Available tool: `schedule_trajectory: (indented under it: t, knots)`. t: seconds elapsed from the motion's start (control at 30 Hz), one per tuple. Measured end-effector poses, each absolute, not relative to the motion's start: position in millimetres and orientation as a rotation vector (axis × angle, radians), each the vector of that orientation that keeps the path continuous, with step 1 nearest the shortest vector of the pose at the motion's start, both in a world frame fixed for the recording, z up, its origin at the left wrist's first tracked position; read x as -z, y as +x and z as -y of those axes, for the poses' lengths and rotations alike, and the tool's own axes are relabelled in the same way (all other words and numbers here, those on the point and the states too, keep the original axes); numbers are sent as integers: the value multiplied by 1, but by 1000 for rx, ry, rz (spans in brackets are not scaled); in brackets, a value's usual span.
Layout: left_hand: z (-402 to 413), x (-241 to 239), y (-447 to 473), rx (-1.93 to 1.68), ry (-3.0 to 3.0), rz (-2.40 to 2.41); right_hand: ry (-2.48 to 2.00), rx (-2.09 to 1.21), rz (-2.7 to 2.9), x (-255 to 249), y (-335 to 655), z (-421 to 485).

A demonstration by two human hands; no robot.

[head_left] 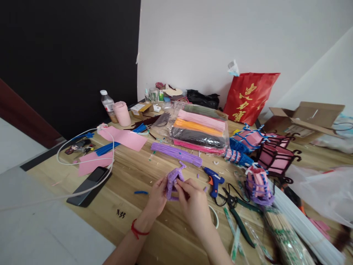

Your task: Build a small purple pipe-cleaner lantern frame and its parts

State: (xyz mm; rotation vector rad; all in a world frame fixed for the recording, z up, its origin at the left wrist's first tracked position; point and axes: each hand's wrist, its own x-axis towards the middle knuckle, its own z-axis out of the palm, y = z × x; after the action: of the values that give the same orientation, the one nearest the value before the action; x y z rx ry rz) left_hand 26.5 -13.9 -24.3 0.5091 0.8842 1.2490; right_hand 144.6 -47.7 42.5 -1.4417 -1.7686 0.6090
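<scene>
A small purple frame bent from fuzzy pipe cleaners [173, 176] is held above the wooden table, close to its front. My left hand [157, 198] grips the frame's left side, a red cord around that wrist. At its right side, my right hand [191, 200] pinches the frame with thumb and forefinger; whether a smaller piece sits in that pinch is hidden. Just beyond the hands lies a bundle of purple pipe cleaners [177, 154]. A blue glue gun [214, 181] rests to the right, beside green-handled pliers [238, 217].
Packed coloured pipe cleaners [200, 127] lie at the back. Finished lantern shapes [275, 158] and a stick bundle [286, 235] crowd the right. Leftward are pink sheets [125, 137], a power bank [89, 187] with a white cable, a pink cup [121, 114] and a bottle [108, 105].
</scene>
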Motion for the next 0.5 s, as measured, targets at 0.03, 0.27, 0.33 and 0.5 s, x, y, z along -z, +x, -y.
schedule_trajectory:
  t: [0.03,0.27,0.33,0.5]
  knots:
    - [14,24,27,-1254,499,-876,-1421,-654,1758,-43,145,47]
    - [15,22,27,-1249,494,-856,-1406,-763,1737,-46,143,45]
    - [15,21,27,-1244,515,-870,-1397,-768,1733,-45,142,44]
    - [15,22,26,-1246,520,-877,-1426,-708,1759,-42,141,43]
